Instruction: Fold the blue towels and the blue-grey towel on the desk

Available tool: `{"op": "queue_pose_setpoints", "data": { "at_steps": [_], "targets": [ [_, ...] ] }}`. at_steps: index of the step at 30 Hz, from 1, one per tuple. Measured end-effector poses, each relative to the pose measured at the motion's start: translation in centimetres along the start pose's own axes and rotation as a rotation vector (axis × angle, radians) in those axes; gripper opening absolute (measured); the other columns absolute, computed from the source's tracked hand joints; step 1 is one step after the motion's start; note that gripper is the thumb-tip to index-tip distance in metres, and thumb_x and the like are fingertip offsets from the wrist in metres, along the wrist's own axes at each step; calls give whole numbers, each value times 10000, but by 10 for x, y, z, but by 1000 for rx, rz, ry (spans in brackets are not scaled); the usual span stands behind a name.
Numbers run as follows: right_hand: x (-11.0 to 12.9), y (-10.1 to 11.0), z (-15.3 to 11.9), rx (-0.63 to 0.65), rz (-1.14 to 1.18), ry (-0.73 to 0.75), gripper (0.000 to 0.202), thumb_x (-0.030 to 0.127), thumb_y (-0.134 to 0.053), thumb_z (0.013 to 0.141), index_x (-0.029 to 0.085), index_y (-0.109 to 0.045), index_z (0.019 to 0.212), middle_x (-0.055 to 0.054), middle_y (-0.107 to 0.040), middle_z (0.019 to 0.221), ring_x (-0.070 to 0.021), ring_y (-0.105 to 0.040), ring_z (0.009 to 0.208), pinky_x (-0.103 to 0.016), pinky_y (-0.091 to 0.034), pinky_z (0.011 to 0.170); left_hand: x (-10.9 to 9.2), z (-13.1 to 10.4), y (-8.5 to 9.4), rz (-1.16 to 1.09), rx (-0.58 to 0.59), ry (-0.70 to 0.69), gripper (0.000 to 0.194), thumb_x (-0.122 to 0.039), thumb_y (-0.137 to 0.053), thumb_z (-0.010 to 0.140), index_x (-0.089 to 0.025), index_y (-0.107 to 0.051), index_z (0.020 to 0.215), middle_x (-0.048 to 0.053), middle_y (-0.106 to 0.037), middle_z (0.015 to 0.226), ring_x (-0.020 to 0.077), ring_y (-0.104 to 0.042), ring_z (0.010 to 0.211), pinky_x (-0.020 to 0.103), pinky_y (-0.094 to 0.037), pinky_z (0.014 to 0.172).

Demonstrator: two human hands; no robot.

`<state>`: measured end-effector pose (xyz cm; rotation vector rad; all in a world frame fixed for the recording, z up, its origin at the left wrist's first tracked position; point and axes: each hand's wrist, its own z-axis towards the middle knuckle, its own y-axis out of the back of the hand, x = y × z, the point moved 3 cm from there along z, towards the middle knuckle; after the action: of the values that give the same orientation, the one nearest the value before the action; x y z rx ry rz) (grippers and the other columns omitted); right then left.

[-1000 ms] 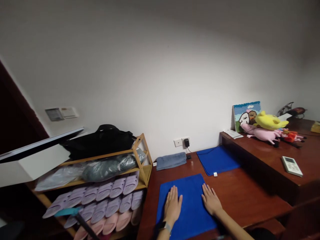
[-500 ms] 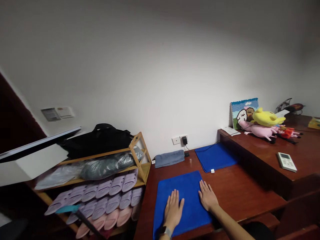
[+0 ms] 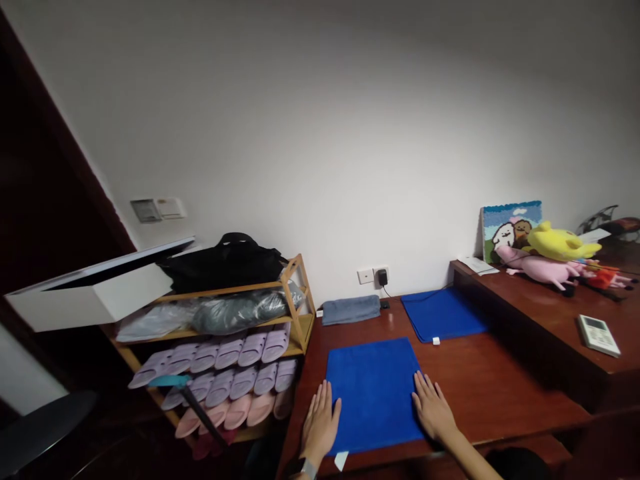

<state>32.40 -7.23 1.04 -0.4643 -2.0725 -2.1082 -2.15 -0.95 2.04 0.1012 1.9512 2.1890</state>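
Observation:
A blue cloth (image 3: 373,393) lies flat on the brown desk, with a white tag sticking out at its near edge. My left hand (image 3: 321,421) rests at the cloth's left edge, fingers stretched out and holding nothing. At the opposite edge, my right hand (image 3: 434,408) lies palm down with its fingers extended, partly on the cloth. Farther back, a second blue cloth (image 3: 445,315) lies folded with a small white tag at its near side. A grey-blue folded cloth (image 3: 351,311) sits against the wall.
A wooden rack (image 3: 300,313) with several slippers and a black bag (image 3: 227,263) stands left. A white box (image 3: 75,303) juts out beside it. The raised desk part at right holds plush toys (image 3: 545,267) and a white remote-like device (image 3: 599,335). A plugged-in adapter (image 3: 383,277) is on the wall.
My left hand has moved left from the middle of the blue cloth to its left edge. My right hand stays at the right edge. The view has shifted left.

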Motion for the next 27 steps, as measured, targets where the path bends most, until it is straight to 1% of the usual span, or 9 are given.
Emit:
{"op": "queue_pose_setpoints", "data": {
  "at_steps": [3,6,9,13,16,18,20,25,27],
  "targets": [
    [1,1,-8,-15,11,4,691,442,-197,1048,130,-288,1657,-46,-242,1717,-250,-194,1612,-477,-166,1324,1,0,6,9,9,-17,699,-472,-244,1063,-78,-350,1631,122,-274,1714,257,-271,1592,460,-252,1317],
    [2,1,-8,-23,29,14,689,439,-199,1053,116,-268,1657,-51,-228,1720,-247,-181,1615,-481,-164,1325,-25,1,13,-2,-85,-77,647,-413,-241,1075,-120,-334,1644,111,-309,1707,263,-295,1585,499,-278,1310],
    [2,-1,-6,-35,28,17,688,444,-189,1061,103,-257,1655,-63,-227,1723,-247,-179,1615,-480,-165,1324,-93,6,13,-64,-127,-236,622,-402,-196,1096,-154,-291,1659,92,-314,1712,251,-286,1589,501,-312,1300],
    [0,-5,-5,-62,17,48,649,393,-212,1063,121,-299,1646,-78,-263,1712,-257,-208,1609,-488,-187,1319,-200,13,0,-157,3,-437,667,-495,-172,1095,-155,-285,1658,79,-267,1725,250,-263,1598,477,-296,1308],
    [-1,-6,-3,-63,3,93,627,320,-251,1045,146,-312,1644,-71,-249,1713,-261,-210,1607,-491,-201,1315,-233,13,-9,-177,82,-440,693,-522,-139,1092,-145,-301,1651,86,-279,1718,245,-261,1600,464,-267,1319],
    [-1,-6,-3,-72,10,92,630,336,-251,1049,138,-308,1645,-75,-246,1712,-263,-217,1606,-491,-205,1314,-221,11,-12,-159,95,-418,701,-536,-139,1090,-148,-297,1651,78,-279,1718,243,-257,1601,460,-260,1322],
    [-1,-6,-3,-86,30,67,642,385,-228,1063,126,-299,1646,-79,-252,1711,-259,-224,1604,-489,-203,1316,-184,7,-13,-115,82,-372,709,-556,-166,1085,-150,-295,1652,79,-273,1719,255,-259,1600,470,-270,1317],
    [1,-2,-6,-60,46,14,670,422,-212,1065,100,-282,1648,-69,-246,1717,-241,-194,1613,-472,-173,1327,-44,-10,-15,0,2,-118,693,-533,-229,1078,-146,-321,1646,101,-307,1706,284,-303,1583,524,-321,1290],
    [2,2,-6,-44,34,15,674,422,-211,1063,94,-282,1647,-69,-241,1717,-242,-193,1613,-471,-167,1328,-2,-19,-16,17,-24,-71,692,-522,-243,1074,-142,-323,1647,98,-308,1708,274,-306,1580,505,-324,1290]
  ]
}}
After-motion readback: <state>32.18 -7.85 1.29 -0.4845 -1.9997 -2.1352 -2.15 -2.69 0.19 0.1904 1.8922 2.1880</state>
